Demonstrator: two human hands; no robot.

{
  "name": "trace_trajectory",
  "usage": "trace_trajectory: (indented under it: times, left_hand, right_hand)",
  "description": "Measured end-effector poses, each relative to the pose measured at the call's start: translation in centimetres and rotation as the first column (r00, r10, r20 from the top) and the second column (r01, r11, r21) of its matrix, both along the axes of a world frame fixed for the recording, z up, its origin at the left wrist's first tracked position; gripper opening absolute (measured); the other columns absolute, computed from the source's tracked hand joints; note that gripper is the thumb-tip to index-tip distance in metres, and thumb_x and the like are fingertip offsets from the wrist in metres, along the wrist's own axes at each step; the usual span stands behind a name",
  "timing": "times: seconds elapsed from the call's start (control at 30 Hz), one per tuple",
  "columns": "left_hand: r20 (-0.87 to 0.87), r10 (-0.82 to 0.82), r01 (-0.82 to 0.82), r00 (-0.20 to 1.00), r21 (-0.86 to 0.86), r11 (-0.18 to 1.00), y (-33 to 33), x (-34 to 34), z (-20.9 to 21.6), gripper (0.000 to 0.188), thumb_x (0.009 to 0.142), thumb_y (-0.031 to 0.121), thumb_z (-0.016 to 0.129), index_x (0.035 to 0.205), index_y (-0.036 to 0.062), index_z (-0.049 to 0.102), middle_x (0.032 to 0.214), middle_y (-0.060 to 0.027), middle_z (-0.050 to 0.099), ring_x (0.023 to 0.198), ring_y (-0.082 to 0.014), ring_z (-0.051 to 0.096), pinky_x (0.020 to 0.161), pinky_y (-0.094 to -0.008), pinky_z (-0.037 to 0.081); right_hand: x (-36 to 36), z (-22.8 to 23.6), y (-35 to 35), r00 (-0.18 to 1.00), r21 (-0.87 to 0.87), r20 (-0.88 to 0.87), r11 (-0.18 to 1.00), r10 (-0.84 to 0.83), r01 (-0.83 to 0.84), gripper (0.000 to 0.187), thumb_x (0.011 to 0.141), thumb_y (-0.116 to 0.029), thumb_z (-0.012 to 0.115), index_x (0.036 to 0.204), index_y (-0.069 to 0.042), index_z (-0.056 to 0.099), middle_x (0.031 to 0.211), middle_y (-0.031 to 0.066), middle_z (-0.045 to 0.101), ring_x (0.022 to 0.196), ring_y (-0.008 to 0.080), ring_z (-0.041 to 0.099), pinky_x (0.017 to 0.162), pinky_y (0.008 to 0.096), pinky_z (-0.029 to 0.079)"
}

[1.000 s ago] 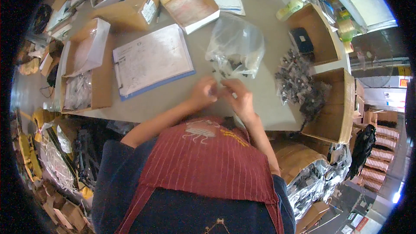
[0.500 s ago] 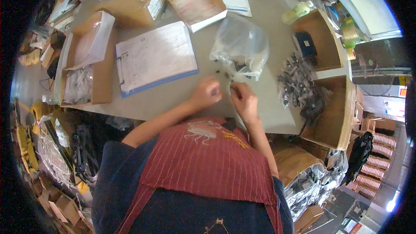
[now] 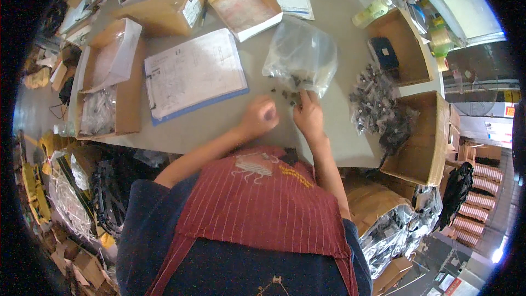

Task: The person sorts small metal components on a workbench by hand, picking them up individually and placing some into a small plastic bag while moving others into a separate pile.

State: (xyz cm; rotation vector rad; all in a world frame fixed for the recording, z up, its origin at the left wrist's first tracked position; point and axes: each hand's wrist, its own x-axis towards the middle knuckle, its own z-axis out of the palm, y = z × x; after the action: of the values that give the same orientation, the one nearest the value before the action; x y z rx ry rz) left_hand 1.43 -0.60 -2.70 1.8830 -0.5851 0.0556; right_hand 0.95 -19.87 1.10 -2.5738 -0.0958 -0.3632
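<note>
A: In the head view, where's the clear plastic bag?
B: The clear plastic bag [image 3: 301, 48] lies on the table [image 3: 342, 142], and small dark pieces [image 3: 285, 95] are scattered at its near edge, some just inside.

A: And the right hand?
B: The right hand [image 3: 309, 118] is on the near side of the bag, fingers reaching its edge. They're close together, a narrow grip; I can't tell whether a piece is pinched between them.

A: The left hand?
B: The left hand [image 3: 261, 116] is nearer the person than the bag and to its left, fingers curled in. Whether it holds anything, I can't tell.

A: What else is around the bag?
B: Left of it, a clipboard with papers [image 3: 197, 74]; beyond it to the left, a shallow white box [image 3: 260, 27]; to its right, a heap of bagged dark parts [image 3: 375, 98].
</note>
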Motion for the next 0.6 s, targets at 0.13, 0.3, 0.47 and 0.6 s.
trace_trajectory:
  times: [0.13, 0.3, 0.47, 0.6]
  left_hand:
    - [-0.004, 0.04, -0.04, 0.999, 0.004, 0.999, -0.2, -0.2, -0.1, 0.021, 0.074, 0.009, 0.071, 0.072, 0.005, 0.05, 0.077, -0.0137, 0.054, 0.078, -0.0345, 0.055, 0.072, -0.0437, 0.045]
    - [0.031, 0.076, -0.075, 0.997, -0.034, 0.997, -0.3, -0.2, -0.1, 0.024, 0.076, 0.01, 0.073, 0.072, 0.0051, 0.05, 0.076, -0.0131, 0.054, 0.077, -0.0342, 0.055, 0.071, -0.0436, 0.045]
    - [0.053, 0.073, -0.073, 0.996, 0.0, 0.997, -0.1, -0.3, 0.7, 0.025, 0.077, 0.007, 0.074, 0.074, 0.006, 0.05, 0.075, -0.0084, 0.054, 0.071, -0.0264, 0.055, 0.065, -0.037, 0.044]
    - [0.046, 0.062, -0.063, 0.997, 0.021, 0.998, 0.4, -0.3, 0.8, 0.023, 0.078, 0.009, 0.075, 0.075, 0.0061, 0.052, 0.078, -0.0086, 0.057, 0.075, -0.0281, 0.057, 0.068, -0.0386, 0.047]
  right_hand:
    - [0.7, 0.6, -0.7, 0.993, 0.115, -0.093, 0.991, 0.072, -0.061, 0.039, 0.078, -0.008, 0.064, 0.116, 0.0, 0.06, 0.106, 0.0239, 0.061, 0.095, 0.0439, 0.062, 0.08, 0.0502, 0.052]
    - [0.3, 1.1, 0.4, 0.986, 0.193, -0.164, 0.981, 0.021, 0.011, 0.026, 0.079, -0.014, 0.07, 0.1, -0.001, 0.061, 0.1, 0.0225, 0.062, 0.09, 0.0437, 0.061, 0.076, 0.0495, 0.051]
    - [1.1, -1.1, 0.5, 0.997, 0.174, -0.07, 0.984, -0.026, 0.037, 0.023, 0.081, -0.015, 0.069, 0.099, -0.002, 0.063, 0.096, 0.019, 0.064, 0.087, 0.0415, 0.063, 0.075, 0.0482, 0.051]
    - [0.3, -0.1, -0.1, 0.992, 0.227, -0.117, 0.974, 0.049, -0.021, 0.019, 0.082, -0.012, 0.07, 0.099, -0.003, 0.069, 0.095, 0.014, 0.067, 0.084, 0.0335, 0.067, 0.075, 0.0418, 0.053]
